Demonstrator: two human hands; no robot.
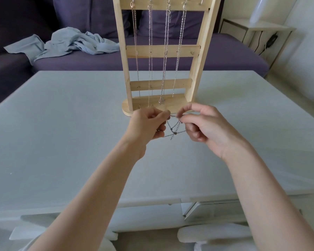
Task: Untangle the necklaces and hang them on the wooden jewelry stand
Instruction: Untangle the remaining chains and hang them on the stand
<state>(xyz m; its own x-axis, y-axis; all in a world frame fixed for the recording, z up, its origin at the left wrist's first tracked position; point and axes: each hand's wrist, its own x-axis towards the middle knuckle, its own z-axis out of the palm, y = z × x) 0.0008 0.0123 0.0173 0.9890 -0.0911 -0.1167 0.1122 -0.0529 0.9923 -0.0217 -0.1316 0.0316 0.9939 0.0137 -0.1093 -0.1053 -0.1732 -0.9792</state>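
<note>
Head view shows both hands, left hand (149, 122) and right hand (199, 122), pinching a knotted necklace chain (174, 132) above the counter (62, 124), just before the wooden jewelry stand (127, 111). Best pull gently and loosen the knot slowly, never yank.

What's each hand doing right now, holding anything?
Left hand: closed, pinching the tangled necklace chain.
Right hand: closed, pinching the same chain at its other side.

Purple sofa (152, 58) behind pale table (62, 142)
</note>
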